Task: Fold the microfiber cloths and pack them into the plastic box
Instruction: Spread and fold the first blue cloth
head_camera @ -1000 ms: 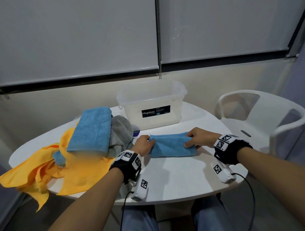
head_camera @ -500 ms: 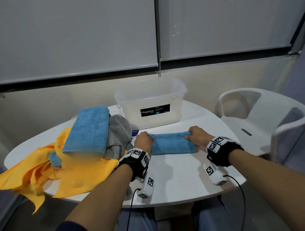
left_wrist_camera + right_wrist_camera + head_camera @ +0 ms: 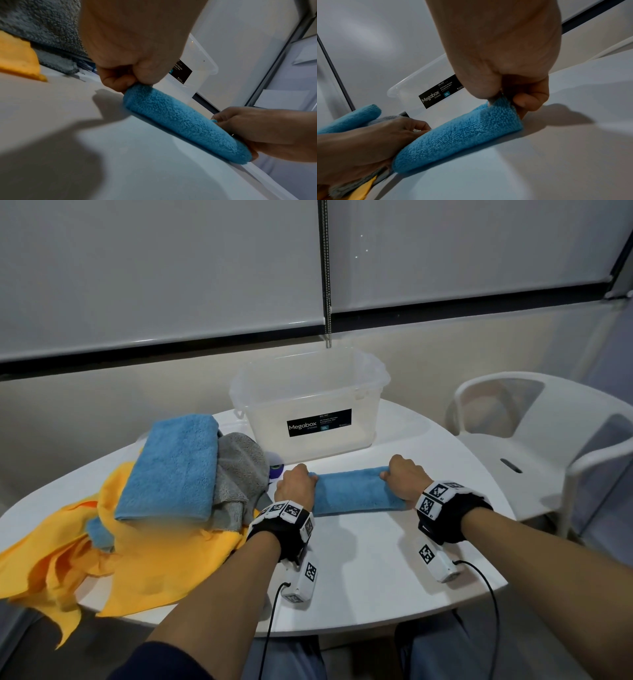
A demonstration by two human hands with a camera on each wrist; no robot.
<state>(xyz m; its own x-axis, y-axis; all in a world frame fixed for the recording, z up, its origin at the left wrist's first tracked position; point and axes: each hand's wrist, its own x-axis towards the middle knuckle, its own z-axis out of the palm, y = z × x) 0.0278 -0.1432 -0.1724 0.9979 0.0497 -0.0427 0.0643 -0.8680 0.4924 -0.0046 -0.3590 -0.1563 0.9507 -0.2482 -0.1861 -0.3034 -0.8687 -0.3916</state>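
Head view looks down; both close wrist views share the cloth.

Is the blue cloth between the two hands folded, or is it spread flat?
Folded. The blue cloth forms a narrow doubled strip on the table; left hand and right hand pinch its ends.

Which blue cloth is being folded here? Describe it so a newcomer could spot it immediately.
On the white table, just in front of the clear plastic box, lies a narrow folded blue cloth. Unlike the other blue cloth atop the pile at left, the left hand and right hand pinch its ends.
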